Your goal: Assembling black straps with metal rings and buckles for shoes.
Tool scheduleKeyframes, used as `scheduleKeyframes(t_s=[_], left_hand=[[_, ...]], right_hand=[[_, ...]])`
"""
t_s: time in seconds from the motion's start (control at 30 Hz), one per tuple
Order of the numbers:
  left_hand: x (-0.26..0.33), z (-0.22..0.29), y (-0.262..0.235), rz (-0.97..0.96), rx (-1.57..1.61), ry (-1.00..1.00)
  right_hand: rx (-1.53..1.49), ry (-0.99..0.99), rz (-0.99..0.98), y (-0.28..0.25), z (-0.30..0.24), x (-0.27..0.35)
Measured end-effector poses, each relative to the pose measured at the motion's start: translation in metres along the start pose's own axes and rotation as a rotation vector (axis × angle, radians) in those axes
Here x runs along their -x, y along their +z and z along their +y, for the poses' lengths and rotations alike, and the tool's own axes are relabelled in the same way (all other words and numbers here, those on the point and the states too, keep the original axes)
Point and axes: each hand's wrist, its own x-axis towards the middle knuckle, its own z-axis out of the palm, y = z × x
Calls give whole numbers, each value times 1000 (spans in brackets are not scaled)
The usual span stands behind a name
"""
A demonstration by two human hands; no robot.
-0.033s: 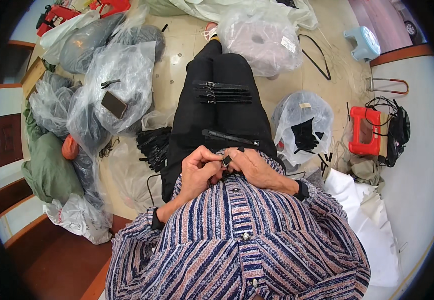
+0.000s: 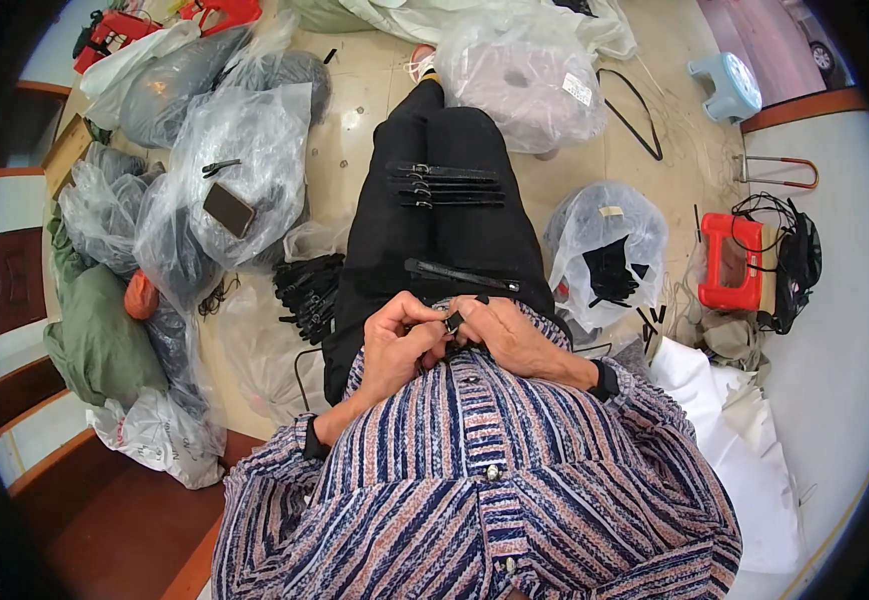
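Left hand [image 2: 401, 345], right hand [image 2: 507, 335] pinch small black clip [image 2: 452, 321].

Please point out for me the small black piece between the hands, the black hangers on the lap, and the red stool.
small black piece [image 2: 451, 321], head view, its visible middle
black hangers [image 2: 446, 186], head view, middle of the stack
red stool [image 2: 729, 262], head view, its seat

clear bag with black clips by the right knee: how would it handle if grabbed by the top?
The clear plastic bag is thin film, crumpled and slumped, so it is probably floppy. The black pieces sit low and would likely shift and sag. It looks only part full, so probably light.
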Motion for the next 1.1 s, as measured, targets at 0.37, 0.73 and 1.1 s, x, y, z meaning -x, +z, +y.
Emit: scheduleKeyframes(t_s=[0.37, 0.73, 1.1], left_hand=[[1, 1, 3, 16, -67, 30], [1, 2, 0, -19, -70, -2], [2, 7, -5, -96, 7, -134]], right_hand=[[38, -58, 11, 1, -1, 2], [99, -8, -27, -1, -2, 2], [190, -52, -105, -7, -7, 1]])
